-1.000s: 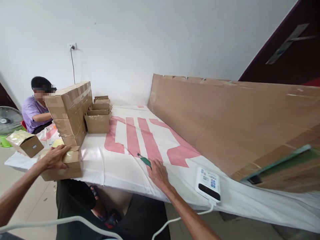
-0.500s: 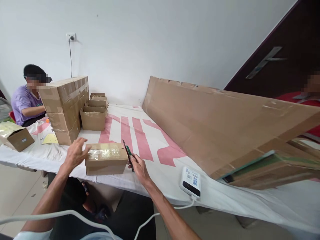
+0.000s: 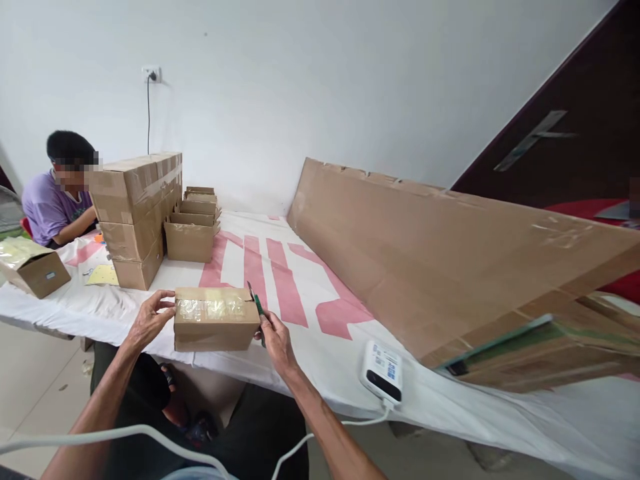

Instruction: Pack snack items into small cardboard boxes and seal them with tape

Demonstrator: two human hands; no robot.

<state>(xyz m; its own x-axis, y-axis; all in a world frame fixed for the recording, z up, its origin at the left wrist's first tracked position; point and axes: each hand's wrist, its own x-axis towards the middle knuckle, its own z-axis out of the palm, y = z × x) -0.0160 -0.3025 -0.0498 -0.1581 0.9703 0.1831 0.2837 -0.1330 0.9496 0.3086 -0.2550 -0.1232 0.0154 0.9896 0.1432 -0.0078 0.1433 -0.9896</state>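
A small taped cardboard box (image 3: 215,319) lies at the near edge of the white-and-pink covered table (image 3: 280,313). My left hand (image 3: 150,319) grips its left end, fingers curled round the top corner. My right hand (image 3: 275,339) is closed round a green-handled utility knife (image 3: 256,305), whose blade points up beside the box's right end.
A stack of taped boxes (image 3: 137,213) and a row of open boxes (image 3: 193,230) stand at the back left. A person in purple (image 3: 53,200) sits beyond them. A long cardboard sheet (image 3: 450,253) leans on the right. A white device with cable (image 3: 383,368) lies near the edge.
My left hand slid the box from the table's left corner to in front of me and now grips it. My right hand picked the knife off the table and brought it to the box.
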